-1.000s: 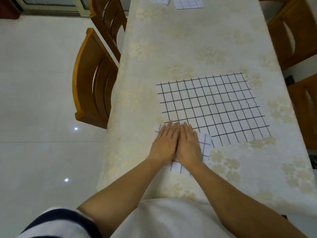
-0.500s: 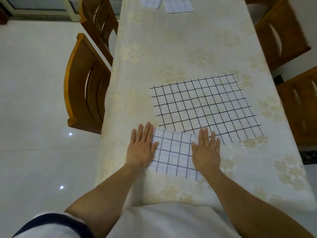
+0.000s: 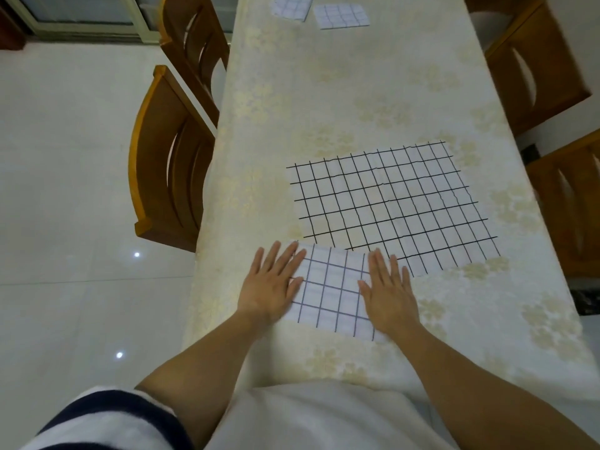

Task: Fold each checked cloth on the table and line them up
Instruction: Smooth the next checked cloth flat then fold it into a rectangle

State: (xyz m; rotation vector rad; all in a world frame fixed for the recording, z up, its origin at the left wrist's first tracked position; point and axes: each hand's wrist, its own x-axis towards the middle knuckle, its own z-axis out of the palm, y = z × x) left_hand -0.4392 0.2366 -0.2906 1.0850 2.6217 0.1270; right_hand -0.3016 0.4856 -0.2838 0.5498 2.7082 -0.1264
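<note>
Head view: a small folded checked cloth (image 3: 331,297) lies flat at the near edge of the counter (image 3: 324,92), straight in front of the person, and the hands bracket it. The left hand (image 3: 269,287) rests palm down on its left edge, fingers straight and slightly fanned, partly on the counter. The right hand (image 3: 388,293) lies the same way on its right edge, fingertips reaching toward the large unfolded checked cloth (image 3: 389,206). Neither hand pinches anything.

The folded piece's far edge meets the near left corner of the unfolded cloth, which spreads beyond the hands with its long axis running left to right and sits off to the right, so the right hand is nearer to it. Two folded cloths (image 3: 342,15) lie at the far end, well apart from the hands and straight ahead. Joining that line probably means carrying this piece directly away from the body.
</note>
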